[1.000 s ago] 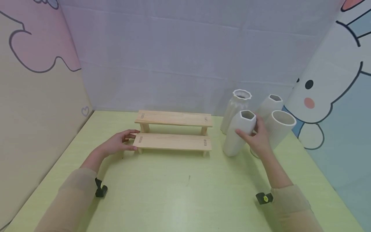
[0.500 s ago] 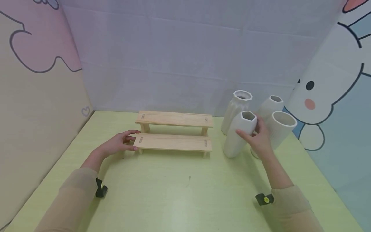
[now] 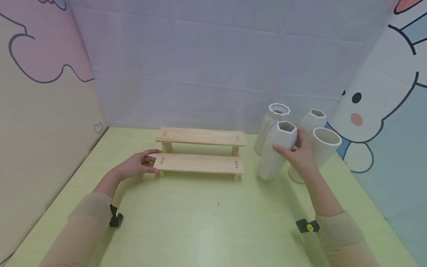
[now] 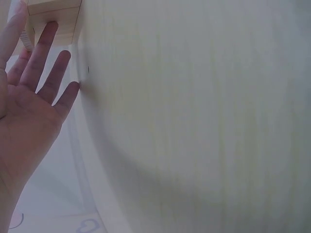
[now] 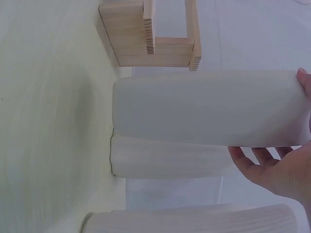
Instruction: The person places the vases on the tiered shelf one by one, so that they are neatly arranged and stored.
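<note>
My right hand [image 3: 301, 155] grips a white vase [image 3: 276, 154] with an angular mouth near its top, thumb on the near side and fingers behind. The vase leans slightly to the right. In the right wrist view the vase [image 5: 204, 109] appears just off the table, with a shadow beside its base. At the left end of a two-tier wooden stand [image 3: 198, 163], my left hand [image 3: 135, 165] touches the lower board with thumb and fingertips. The left wrist view shows its fingers [image 4: 41, 58] fairly straight, one against the wood [image 4: 60, 31].
Behind the held vase stands a white vase with a scalloped rim [image 3: 267, 128]. To its right are an angular-mouthed white vase [image 3: 313, 120] and a round-mouthed one [image 3: 325, 148]. A pale green table [image 3: 200, 222] meets a cloth-covered back wall [image 3: 200, 74] and patterned side walls.
The right hand has raised the held vase slightly, its mouth now higher and a little farther right. The left hand and the wooden stand have stayed in place.
</note>
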A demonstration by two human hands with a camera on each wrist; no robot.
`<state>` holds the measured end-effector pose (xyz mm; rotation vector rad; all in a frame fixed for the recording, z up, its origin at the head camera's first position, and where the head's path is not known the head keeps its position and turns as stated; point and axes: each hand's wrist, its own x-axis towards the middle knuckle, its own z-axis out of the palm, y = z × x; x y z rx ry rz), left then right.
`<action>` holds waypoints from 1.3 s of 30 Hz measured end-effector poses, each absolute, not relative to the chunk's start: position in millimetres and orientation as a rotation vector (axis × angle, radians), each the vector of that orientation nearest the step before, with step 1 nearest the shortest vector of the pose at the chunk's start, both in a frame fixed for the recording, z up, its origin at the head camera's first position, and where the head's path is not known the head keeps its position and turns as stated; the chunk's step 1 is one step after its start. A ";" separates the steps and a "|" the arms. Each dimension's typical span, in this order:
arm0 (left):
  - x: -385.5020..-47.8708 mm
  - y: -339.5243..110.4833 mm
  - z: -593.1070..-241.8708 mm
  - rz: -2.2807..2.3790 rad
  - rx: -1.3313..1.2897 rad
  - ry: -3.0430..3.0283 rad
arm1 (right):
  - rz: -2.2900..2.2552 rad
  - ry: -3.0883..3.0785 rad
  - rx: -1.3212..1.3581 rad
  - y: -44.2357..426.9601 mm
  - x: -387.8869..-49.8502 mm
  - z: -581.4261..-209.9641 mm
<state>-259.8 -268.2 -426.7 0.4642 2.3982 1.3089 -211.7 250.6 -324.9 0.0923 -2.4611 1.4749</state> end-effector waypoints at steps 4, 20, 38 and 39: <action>-257.6 -267.7 -424.9 1.313 0.463 2.388 | 1.506 -2.464 0.117 245.8 -211.0 -311.9; -256.1 -268.2 -425.2 1.365 0.445 2.333 | 1.513 -2.459 0.188 212.5 -209.4 -269.7; -259.4 -269.3 -427.1 1.363 0.467 2.325 | 1.590 -2.413 0.332 168.0 -217.1 -237.2; -259.6 -269.3 -427.1 1.359 0.470 2.329 | 1.604 -2.411 0.343 165.5 -217.7 -236.2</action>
